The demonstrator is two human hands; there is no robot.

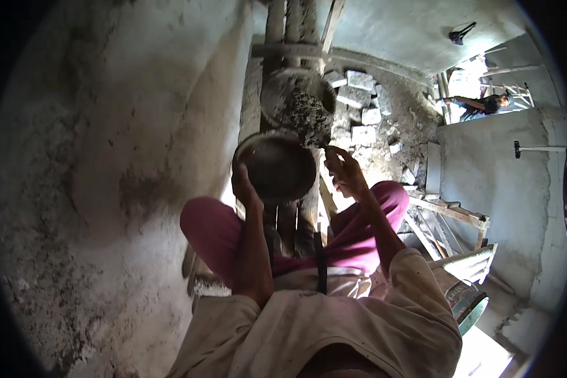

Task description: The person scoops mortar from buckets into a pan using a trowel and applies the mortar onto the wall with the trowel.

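My left hand grips the left rim of a dark round bowl, its thumb over the edge. Inside, the bowl is shadowed and looks bare of mortar. To its right, my right hand is closed round the handle of a trowel. Its blade is hidden under a heap of wet grey mortar. That heap sits over the gap between the bowl and a wider round basin just beyond, overlapping the basin's near right side. How much mortar lies in the basin I cannot tell.
Planks run ahead under the bowl and basin. A stained wall rises close on my left. Pale blocks lie on the ground beyond, at right. Wooden framing stands at right, a hammer beyond it. A person is at the far opening.
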